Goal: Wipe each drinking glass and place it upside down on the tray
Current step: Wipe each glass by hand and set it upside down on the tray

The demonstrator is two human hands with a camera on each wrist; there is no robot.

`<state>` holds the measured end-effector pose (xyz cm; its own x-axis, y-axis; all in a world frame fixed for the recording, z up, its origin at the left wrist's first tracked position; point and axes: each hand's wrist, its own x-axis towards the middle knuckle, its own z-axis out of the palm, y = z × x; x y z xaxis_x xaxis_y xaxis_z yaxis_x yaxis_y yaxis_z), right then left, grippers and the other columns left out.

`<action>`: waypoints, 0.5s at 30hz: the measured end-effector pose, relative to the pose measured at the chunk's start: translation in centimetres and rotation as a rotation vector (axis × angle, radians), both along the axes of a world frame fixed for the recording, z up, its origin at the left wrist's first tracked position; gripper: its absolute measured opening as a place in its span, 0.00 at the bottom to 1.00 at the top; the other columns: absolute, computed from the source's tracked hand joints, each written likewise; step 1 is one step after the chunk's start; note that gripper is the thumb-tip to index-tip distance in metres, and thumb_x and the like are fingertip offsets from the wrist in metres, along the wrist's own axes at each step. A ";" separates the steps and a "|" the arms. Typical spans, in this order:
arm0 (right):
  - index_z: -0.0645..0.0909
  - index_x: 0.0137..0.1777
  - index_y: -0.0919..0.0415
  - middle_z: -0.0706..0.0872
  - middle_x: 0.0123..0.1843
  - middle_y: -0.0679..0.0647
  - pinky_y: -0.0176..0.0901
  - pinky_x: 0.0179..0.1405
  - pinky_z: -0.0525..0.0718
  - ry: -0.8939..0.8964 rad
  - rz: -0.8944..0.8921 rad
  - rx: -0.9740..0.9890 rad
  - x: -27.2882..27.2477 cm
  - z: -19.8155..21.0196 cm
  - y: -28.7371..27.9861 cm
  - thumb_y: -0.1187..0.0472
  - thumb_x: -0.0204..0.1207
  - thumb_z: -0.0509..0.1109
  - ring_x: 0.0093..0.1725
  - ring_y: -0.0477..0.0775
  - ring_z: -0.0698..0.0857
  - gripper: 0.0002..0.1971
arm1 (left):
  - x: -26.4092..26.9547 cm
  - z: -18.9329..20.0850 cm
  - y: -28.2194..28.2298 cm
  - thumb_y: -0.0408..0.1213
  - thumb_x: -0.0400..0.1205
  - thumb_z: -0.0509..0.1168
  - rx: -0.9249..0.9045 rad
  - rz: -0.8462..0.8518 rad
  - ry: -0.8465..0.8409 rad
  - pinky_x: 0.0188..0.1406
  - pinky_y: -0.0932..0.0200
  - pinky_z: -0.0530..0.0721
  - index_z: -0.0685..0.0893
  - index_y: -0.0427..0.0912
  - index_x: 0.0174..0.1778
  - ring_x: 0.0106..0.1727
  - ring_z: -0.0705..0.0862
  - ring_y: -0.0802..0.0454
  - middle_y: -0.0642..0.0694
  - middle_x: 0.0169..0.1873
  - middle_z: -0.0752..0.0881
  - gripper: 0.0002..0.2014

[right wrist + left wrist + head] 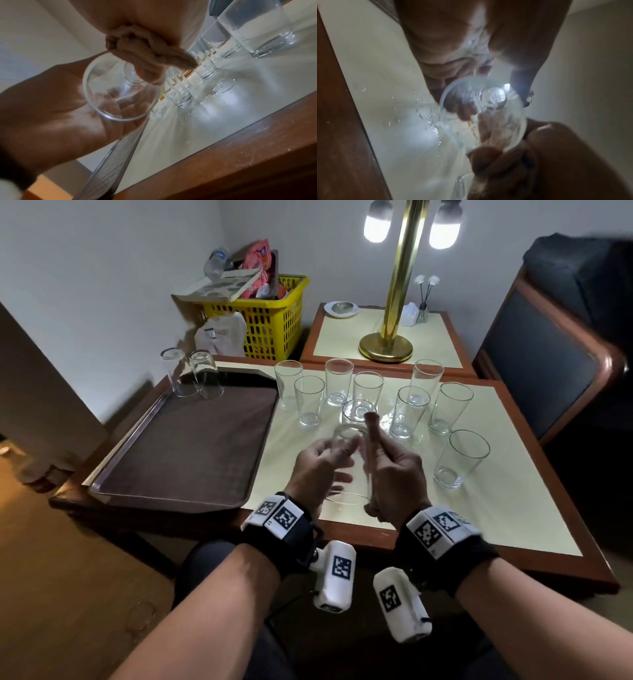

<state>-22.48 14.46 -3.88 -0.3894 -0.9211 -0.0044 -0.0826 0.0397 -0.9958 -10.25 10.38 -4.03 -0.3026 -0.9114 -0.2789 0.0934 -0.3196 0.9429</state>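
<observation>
My left hand [337, 455] grips a clear drinking glass [349, 463] above the table's front edge, tilted with its mouth toward me. My right hand [383, 460] clutches a bunched brown cloth [371, 422] and presses it against the right side of that glass. The right wrist view shows the cloth [142, 54] at the rim of the glass [120, 92], which sits in my left palm [51, 101]. A brown tray [188, 446] lies to the left with two glasses [205, 374] upside down at its far edge. Several upright glasses [459, 457] stand on the table.
Water drops [223, 88] lie on the cream tabletop [513, 501] near the glasses. A brass lamp [387, 347] stands on a side table behind. A yellow basket [270, 323] is at the back left, a dark chair [548, 364] to the right.
</observation>
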 end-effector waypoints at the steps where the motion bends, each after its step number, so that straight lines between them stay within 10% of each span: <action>1: 0.82 0.73 0.35 0.89 0.41 0.44 0.55 0.34 0.87 -0.010 0.057 -0.022 0.6 -0.2 0.3 0.47 0.88 0.66 0.31 0.57 0.84 0.16 | -0.1 0.0 0.0 0.69 0.71 0.70 0.023 0.103 0.006 0.40 0.54 0.79 0.84 0.43 0.59 0.40 0.83 0.48 0.43 0.49 0.85 0.33; 3: 0.80 0.73 0.33 0.90 0.61 0.39 0.45 0.44 0.90 0.056 0.115 -0.045 1.5 -1.0 0.7 0.52 0.88 0.67 0.43 0.47 0.90 0.17 | 0.0 -0.2 -0.3 0.74 0.79 0.59 0.148 0.155 0.027 0.47 0.49 0.82 0.79 0.42 0.63 0.47 0.84 0.43 0.40 0.55 0.83 0.37; 6: 0.82 0.72 0.35 0.90 0.40 0.37 0.41 0.20 0.75 0.078 -0.034 -0.001 0.4 -1.3 0.2 0.54 0.88 0.66 0.25 0.50 0.75 0.16 | 0.7 -0.4 -0.1 0.58 0.88 0.60 0.203 -0.165 -0.039 0.50 0.47 0.84 0.74 0.45 0.66 0.53 0.86 0.39 0.36 0.56 0.84 0.21; 8: 0.84 0.71 0.38 0.80 0.28 0.43 0.44 0.23 0.71 0.056 -0.117 0.002 -0.6 -1.6 0.0 0.50 0.88 0.65 0.26 0.55 0.71 0.15 | 0.7 -0.9 0.0 0.50 0.85 0.70 0.106 -0.223 -0.064 0.44 0.50 0.82 0.78 0.42 0.62 0.46 0.86 0.43 0.38 0.51 0.84 0.18; 12: 0.83 0.70 0.32 0.91 0.46 0.43 0.50 0.24 0.84 -0.005 0.045 0.007 1.3 -1.8 1.2 0.46 0.86 0.67 0.28 0.64 0.84 0.14 | -0.2 -1.0 -0.1 0.76 0.72 0.65 0.112 0.173 -0.018 0.44 0.49 0.83 0.82 0.40 0.58 0.39 0.81 0.46 0.43 0.45 0.82 0.39; 15: 0.83 0.68 0.28 0.92 0.49 0.39 0.52 0.27 0.87 0.056 0.025 0.001 0.9 -1.7 1.1 0.51 0.87 0.67 0.29 0.55 0.87 0.15 | -0.1 -0.9 -0.2 0.63 0.88 0.55 0.204 0.029 -0.008 0.51 0.43 0.86 0.77 0.40 0.61 0.48 0.85 0.41 0.37 0.52 0.83 0.27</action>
<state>-21.57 15.51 -5.63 -0.3661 -0.9304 0.0163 -0.1393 0.0374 -0.9895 -10.33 10.22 -4.97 -0.2743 -0.8441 -0.4608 0.0978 -0.5011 0.8598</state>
